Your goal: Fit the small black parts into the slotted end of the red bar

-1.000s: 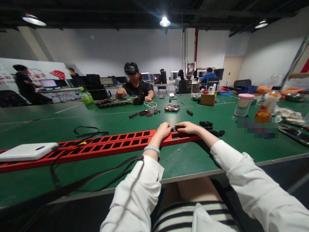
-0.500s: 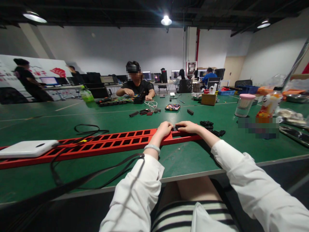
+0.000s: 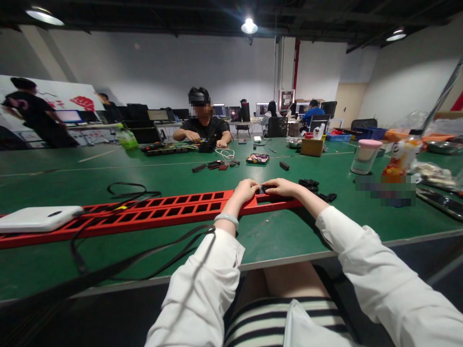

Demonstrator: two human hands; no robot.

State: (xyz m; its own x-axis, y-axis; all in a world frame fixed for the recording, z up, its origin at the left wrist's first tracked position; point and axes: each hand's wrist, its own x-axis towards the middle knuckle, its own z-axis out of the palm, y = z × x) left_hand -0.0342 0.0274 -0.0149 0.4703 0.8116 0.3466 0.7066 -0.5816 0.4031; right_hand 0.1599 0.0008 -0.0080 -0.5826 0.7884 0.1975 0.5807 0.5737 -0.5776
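A long red slotted frame (image 3: pixel 173 214) lies across the green table, with rows of rectangular openings. At its right part, my left hand (image 3: pixel 247 190) and my right hand (image 3: pixel 280 187) face each other, fingers curled inward. Between the fingertips is a small black plastic piece (image 3: pixel 264 190), mostly hidden by the fingers, at the far edge of the frame. Both hands are closed on it. Just past my right hand lie several loose black plastic pieces (image 3: pixel 309 184).
A white power bank (image 3: pixel 39 218) with a black cable sits on the frame's left end. Across the table (image 3: pixel 173 176), a person (image 3: pixel 204 123) handles wires. A pink-lidded cup (image 3: pixel 365 156), a bottle (image 3: pixel 400 154) and a phone (image 3: pixel 441 202) are at the right.
The view has shifted slightly. My hands stay at nearly the same place on the red frame, around the black piece. The standing person at far left has moved a little left.
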